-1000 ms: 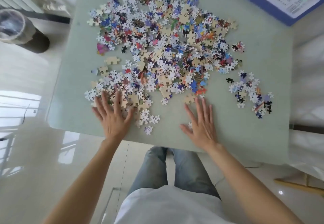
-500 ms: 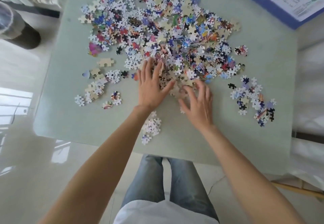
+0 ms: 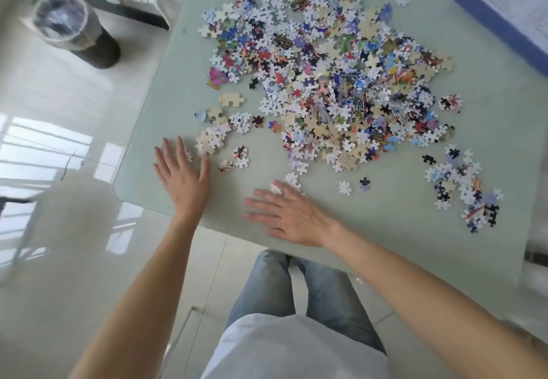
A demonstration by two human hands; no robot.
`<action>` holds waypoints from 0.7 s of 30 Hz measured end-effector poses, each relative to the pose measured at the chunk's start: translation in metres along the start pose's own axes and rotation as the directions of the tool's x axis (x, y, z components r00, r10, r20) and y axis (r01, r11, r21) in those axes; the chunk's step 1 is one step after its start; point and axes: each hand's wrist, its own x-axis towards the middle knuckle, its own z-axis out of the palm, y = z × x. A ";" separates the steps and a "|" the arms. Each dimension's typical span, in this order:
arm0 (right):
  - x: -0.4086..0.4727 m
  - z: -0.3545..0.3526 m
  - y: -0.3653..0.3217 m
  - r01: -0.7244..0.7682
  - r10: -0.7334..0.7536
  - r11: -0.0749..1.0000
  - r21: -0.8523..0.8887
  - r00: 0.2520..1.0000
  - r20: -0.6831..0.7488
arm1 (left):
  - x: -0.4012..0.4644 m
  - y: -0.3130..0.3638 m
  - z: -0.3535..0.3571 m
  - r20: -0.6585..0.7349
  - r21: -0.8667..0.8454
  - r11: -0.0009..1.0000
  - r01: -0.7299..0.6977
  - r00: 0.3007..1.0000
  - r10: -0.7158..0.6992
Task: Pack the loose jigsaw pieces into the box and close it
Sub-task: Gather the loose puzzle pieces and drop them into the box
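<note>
Two flat, empty hands at the near edge of a puzzle-strewn table.

The pale green table (image 3: 385, 245) is cut off at the far and right edges, as is the blue box (image 3: 486, 19) at far right; its white label print is too blurred to read. The jigsaw pieces (image 3: 335, 82) heap mid-table, their far part out of frame. Left hand (image 3: 185, 178) lies fingers spread beside stray pieces; right hand (image 3: 292, 215), fingers apart, touches a few.

One head-worn wide-angle view looks steeply down, close over the table (image 3: 400, 230) edge.
</note>
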 end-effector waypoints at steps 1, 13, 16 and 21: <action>0.000 -0.001 0.010 -0.023 0.023 0.999 -0.031 1.000 0.017 | 0.004 0.003 0.002 0.002 0.022 1.000 -0.002 1.000 0.002; -0.016 -0.037 0.137 -0.442 0.429 0.886 -0.136 0.896 -0.118 | 0.021 0.138 0.056 0.199 -0.091 0.904 -0.418 0.882 0.428; -0.032 -0.051 0.136 -0.416 0.466 0.881 0.226 0.846 -0.260 | 0.013 0.166 0.063 0.227 -0.229 0.860 -0.456 0.834 0.502; -0.089 -0.083 0.119 -0.502 0.689 0.721 0.478 0.588 -0.424 | -0.002 0.186 0.055 0.193 -0.305 0.874 -0.378 0.874 0.445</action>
